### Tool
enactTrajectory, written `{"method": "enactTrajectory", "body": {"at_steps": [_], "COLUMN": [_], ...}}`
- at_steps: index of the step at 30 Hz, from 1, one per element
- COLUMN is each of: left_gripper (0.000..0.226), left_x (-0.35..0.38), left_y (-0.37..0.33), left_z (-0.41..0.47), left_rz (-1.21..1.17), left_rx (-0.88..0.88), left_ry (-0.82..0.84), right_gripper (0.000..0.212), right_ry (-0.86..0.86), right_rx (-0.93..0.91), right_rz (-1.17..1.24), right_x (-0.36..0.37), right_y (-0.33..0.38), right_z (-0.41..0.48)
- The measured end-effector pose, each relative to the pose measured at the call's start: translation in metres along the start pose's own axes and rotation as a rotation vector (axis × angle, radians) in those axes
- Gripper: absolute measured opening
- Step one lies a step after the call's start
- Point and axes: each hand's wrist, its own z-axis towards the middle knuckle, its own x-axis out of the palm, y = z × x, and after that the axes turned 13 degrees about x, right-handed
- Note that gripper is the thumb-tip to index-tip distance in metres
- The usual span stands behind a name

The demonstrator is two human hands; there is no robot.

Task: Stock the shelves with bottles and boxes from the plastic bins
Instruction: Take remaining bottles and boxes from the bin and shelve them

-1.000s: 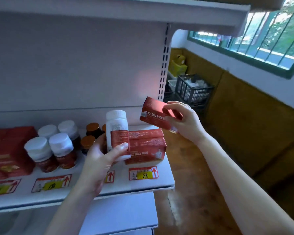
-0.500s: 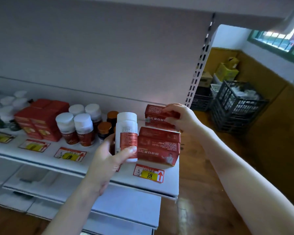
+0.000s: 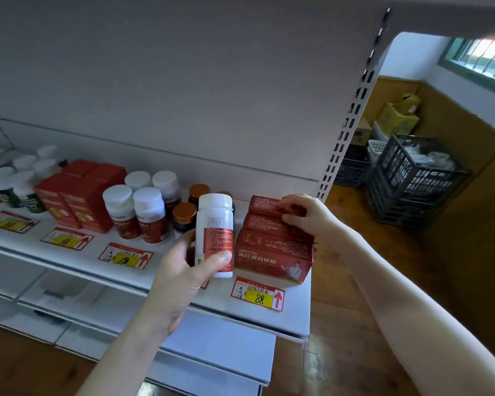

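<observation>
My left hand [image 3: 183,272] grips a white bottle with a red label [image 3: 214,232], held upright in front of the white shelf [image 3: 166,270]. My right hand [image 3: 306,215] holds a red box [image 3: 265,203] at the back right of the shelf, behind a second red box [image 3: 262,222] and a front red box [image 3: 272,257] with white characters. The held box rests on or just above the shelf; I cannot tell which. Left of my bottle stand brown bottles with copper caps [image 3: 184,217] and white-capped bottles [image 3: 135,212].
Taller red boxes [image 3: 75,201] and more white-capped bottles [image 3: 20,178] fill the shelf's left part. Price tags [image 3: 259,294] line its front edge. A perforated upright [image 3: 349,124] ends the shelf unit at the right. Black plastic crates [image 3: 412,178] and yellow cartons [image 3: 397,118] stand on the wooden floor beyond.
My right hand has carried the red box down from the air to the back of the shelf behind the other two boxes. My left hand keeps its bottle; the view has swung left.
</observation>
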Motion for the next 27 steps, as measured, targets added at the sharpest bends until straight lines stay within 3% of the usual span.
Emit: {"method": "enactTrajectory", "body": {"at_steps": [7, 11, 14, 18, 21, 27], "left_gripper": [0.064, 0.069, 0.068, 0.054, 0.05, 0.052], "left_x": [-0.003, -0.001, 0.002, 0.009, 0.017, 0.023], "left_y": [0.003, 0.004, 0.003, 0.0, -0.003, -0.012], "left_z": [0.002, 0.003, 0.003, 0.001, -0.001, -0.008], "left_rz": [0.002, 0.01, 0.031, 0.082, 0.12, 0.265], "left_rx": [-0.001, 0.01, 0.032, 0.093, 0.165, 0.322], "left_ry": [-0.001, 0.012, 0.01, 0.003, -0.058, -0.127], "right_gripper": [0.027, 0.027, 0.027, 0.021, 0.014, 0.038], "right_ry": [0.068, 0.099, -0.053, -0.22, -0.125, 0.062], "right_rx": [0.123, 0.172, 0.087, 0.015, -0.043, -0.09], "right_rz": [0.106, 0.052, -0.101, 0.24, 0.372, 0.361], "right_x": [0.007, 0.006, 0.006, 0.002, -0.001, 0.004], "right_y": [-0.002, 0.001, 0.009, 0.042, 0.076, 0.113], "right_z": [0.001, -0.002, -0.005, -0.02, -0.037, -0.056]}}
